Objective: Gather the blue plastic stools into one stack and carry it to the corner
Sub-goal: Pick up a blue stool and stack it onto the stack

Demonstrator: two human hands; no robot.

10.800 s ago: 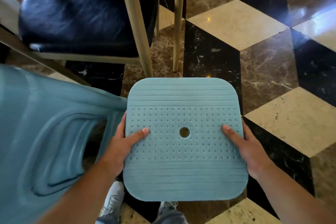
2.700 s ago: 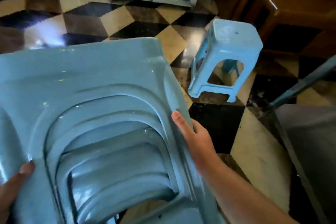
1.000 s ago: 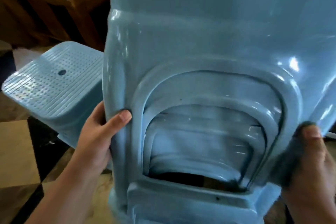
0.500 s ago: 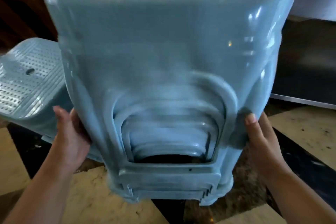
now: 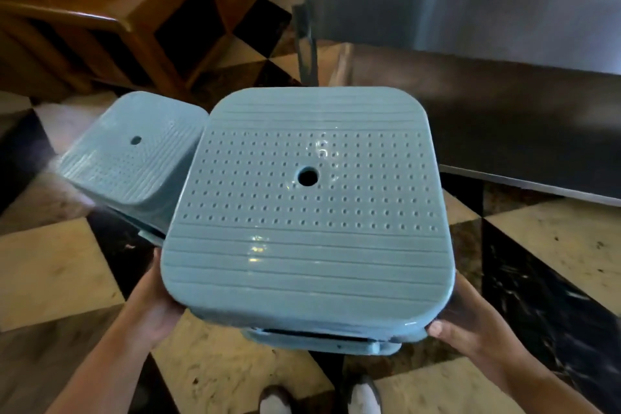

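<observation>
No legible text, label, brand or number anywhere in view.

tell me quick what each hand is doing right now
Left hand: grips the left side of the stool stack.
Right hand: grips the stack's right side.

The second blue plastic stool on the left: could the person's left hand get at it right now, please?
Probably not as things stand. The left hand grips the held blue plastic stool stack, as does the right hand. The second blue plastic stool sits close alongside, otherwise unobstructed.
</observation>
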